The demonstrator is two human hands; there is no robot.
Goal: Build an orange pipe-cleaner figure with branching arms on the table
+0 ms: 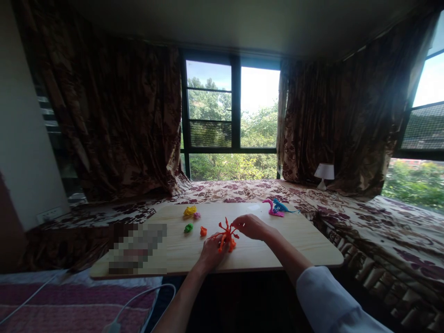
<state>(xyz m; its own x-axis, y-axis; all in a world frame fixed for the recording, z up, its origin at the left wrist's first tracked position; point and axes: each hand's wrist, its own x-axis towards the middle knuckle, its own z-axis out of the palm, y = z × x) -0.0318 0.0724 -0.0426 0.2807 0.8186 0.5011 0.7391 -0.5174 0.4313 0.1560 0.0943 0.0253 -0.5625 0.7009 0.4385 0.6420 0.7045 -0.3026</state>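
Observation:
An orange modelling-clay figure with several thin, branching arms stands near the front of the small wooden table. My left hand is closed around its lower part from the left. From the right, my right hand pinches at the tip of one of the upper arms; the exact contact is too small to make out. Left of the figure lies a loose orange clay lump. Beyond it are a green lump, a yellow lump and a small pink lump.
At the table's far right stand a pink clay figure and a blue clay figure. A blurred-out flat item covers the left end. Behind are a patterned cloth ledge, a white lamp, curtains and windows. A white cable runs at lower left.

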